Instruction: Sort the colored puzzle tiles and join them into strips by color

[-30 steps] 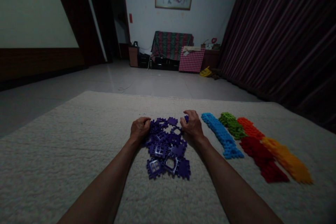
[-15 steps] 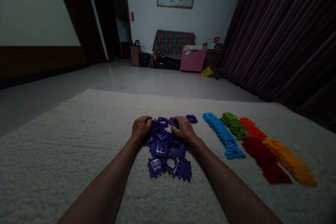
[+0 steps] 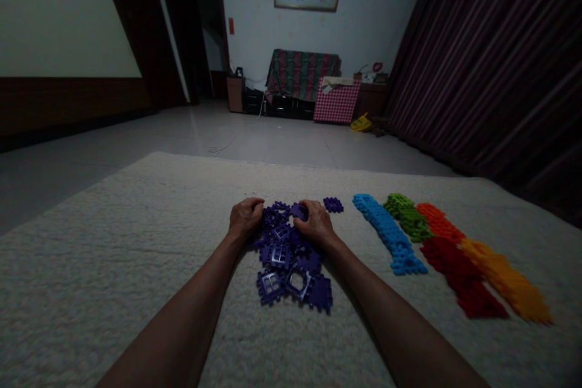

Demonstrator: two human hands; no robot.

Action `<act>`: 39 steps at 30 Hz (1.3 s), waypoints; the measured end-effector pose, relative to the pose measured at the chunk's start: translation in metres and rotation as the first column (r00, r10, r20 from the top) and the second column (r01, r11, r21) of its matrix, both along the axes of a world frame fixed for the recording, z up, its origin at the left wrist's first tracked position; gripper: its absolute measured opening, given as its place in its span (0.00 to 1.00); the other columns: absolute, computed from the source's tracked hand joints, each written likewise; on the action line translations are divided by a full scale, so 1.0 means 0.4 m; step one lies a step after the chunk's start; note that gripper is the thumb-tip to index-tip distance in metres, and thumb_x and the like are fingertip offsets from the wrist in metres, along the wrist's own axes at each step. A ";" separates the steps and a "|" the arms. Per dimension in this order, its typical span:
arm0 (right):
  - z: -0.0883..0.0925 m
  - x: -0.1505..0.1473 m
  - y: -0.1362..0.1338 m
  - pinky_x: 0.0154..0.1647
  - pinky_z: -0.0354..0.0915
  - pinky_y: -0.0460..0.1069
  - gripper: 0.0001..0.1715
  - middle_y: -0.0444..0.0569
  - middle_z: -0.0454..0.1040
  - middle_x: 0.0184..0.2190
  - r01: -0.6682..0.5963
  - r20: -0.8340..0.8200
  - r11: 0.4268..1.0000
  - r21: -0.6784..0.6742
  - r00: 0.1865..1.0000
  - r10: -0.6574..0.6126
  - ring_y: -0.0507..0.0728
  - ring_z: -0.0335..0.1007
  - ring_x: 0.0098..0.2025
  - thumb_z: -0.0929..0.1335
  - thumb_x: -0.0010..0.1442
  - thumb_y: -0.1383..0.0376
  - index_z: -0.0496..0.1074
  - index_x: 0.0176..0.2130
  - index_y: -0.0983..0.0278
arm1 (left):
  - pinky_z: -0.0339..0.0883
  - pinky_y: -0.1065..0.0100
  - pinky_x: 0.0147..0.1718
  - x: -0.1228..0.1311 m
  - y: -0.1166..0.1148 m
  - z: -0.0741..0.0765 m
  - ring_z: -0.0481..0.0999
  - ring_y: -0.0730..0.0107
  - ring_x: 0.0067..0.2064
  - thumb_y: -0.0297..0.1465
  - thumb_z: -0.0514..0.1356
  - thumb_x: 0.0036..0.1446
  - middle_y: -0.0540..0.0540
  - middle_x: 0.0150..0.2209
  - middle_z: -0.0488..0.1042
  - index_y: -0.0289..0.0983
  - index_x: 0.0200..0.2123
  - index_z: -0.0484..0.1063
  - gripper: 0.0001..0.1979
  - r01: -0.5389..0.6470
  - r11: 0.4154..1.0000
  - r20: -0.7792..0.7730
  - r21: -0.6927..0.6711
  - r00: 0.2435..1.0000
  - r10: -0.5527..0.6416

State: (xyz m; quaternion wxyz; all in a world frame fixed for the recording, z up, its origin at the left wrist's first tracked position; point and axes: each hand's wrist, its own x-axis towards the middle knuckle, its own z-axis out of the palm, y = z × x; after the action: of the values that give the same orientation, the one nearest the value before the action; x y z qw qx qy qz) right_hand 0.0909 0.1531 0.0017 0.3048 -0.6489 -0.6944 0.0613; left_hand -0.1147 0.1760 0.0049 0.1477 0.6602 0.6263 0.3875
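A heap of purple interlocking plastic building tiles (image 3: 278,254) lies on the pale quilted mat between my forearms. Some tiles are solid, others have window-like openings. My left hand (image 3: 246,217) rests against the heap's far left edge with its fingers curled in; whatever may be inside them is hidden. On the far right side of the heap, my right hand (image 3: 315,221) curves its thumb and fingers around a purple building tile (image 3: 299,211). One separate purple tile (image 3: 333,204) lies just beyond that hand, touching neither it nor the heap.
To the right lie long piles of similar pieces: blue (image 3: 388,233), green (image 3: 408,216), orange (image 3: 440,222), dark red (image 3: 464,279) and yellow (image 3: 507,279). The mat (image 3: 136,224) ends at a tiled floor. Cloth-covered furniture (image 3: 304,76) stands at the far wall.
My right hand has shifted slightly, and more of the purple tile at its fingers shows. My left hand stays at the heap's edge. The whole view has tilted a little.
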 end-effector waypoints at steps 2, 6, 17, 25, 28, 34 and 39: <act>-0.004 -0.003 0.002 0.52 0.62 0.53 0.23 0.54 0.73 0.48 0.022 -0.001 1.000 0.009 1.000 -0.022 0.61 0.68 0.50 0.69 0.52 0.65 0.71 0.49 0.63 | 0.69 0.67 0.50 0.000 0.001 -0.003 0.79 0.65 0.46 0.31 0.56 0.57 0.47 0.44 0.81 0.40 0.42 0.80 0.15 0.007 1.000 -0.010 0.005 1.000 -0.007; -0.017 -0.001 0.008 0.52 0.62 0.54 0.21 0.54 0.74 0.45 0.031 -0.051 0.997 0.064 0.998 -0.028 0.60 0.68 0.48 0.69 0.53 0.65 0.72 0.48 0.63 | 0.69 0.67 0.50 -0.003 0.003 -0.011 0.79 0.64 0.47 0.32 0.55 0.57 0.45 0.44 0.81 0.39 0.42 0.80 0.15 0.025 1.000 -0.029 0.009 0.999 -0.025; 0.003 0.078 -0.014 0.54 0.63 0.57 0.20 0.57 0.73 0.47 0.100 -0.246 0.914 0.393 0.969 0.000 0.61 0.68 0.50 0.65 0.55 0.64 0.70 0.48 0.65 | 0.69 0.69 0.50 -0.005 0.009 -0.015 0.79 0.65 0.47 0.32 0.54 0.56 0.47 0.44 0.81 0.39 0.42 0.80 0.16 0.023 1.000 -0.037 0.017 0.999 -0.023; -0.009 0.226 -0.134 0.54 0.63 0.55 0.25 0.58 0.73 0.47 0.135 -0.030 0.971 0.197 0.991 -0.131 0.62 0.69 0.50 0.64 0.53 0.66 0.69 0.51 0.67 | 0.69 0.69 0.50 -0.004 0.007 -0.014 0.79 0.65 0.47 0.32 0.55 0.57 0.48 0.44 0.81 0.41 0.42 0.80 0.15 0.020 1.000 -0.051 0.000 0.999 -0.020; -0.012 0.229 -0.147 0.58 0.60 0.55 0.29 0.59 0.72 0.50 0.130 0.049 0.979 0.158 0.989 -0.139 0.62 0.67 0.53 0.64 0.50 0.68 0.68 0.53 0.69 | 0.69 0.69 0.49 -0.006 0.007 -0.015 0.79 0.65 0.46 0.33 0.55 0.57 0.48 0.44 0.81 0.41 0.42 0.80 0.16 0.017 1.000 -0.055 -0.003 0.998 -0.017; 0.010 0.169 -0.155 0.56 0.60 0.59 0.35 0.63 0.69 0.50 0.378 0.132 0.918 0.122 0.910 -0.392 0.69 0.64 0.54 0.68 0.54 0.54 0.66 0.56 0.71 | 0.69 0.69 0.49 -0.006 0.009 -0.015 0.79 0.64 0.47 0.32 0.55 0.56 0.48 0.44 0.81 0.41 0.42 0.80 0.16 0.012 1.000 -0.083 -0.001 0.996 -0.012; 0.015 0.146 -0.156 0.54 0.60 0.59 0.35 0.64 0.69 0.48 0.441 0.195 0.894 0.081 0.872 -0.448 0.69 0.64 0.53 0.69 0.54 0.53 0.67 0.55 0.70 | 0.69 0.69 0.49 -0.005 0.011 -0.017 0.79 0.65 0.47 0.32 0.54 0.57 0.48 0.44 0.81 0.42 0.42 0.80 0.16 0.014 1.000 -0.092 0.003 0.996 -0.013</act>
State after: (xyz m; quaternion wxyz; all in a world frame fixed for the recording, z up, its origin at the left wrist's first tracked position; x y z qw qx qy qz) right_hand 0.1495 0.0905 0.0075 0.2471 -0.7887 -0.5556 -0.0904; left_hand -0.1167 0.1804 -0.0019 0.1202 0.6818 0.6272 0.3569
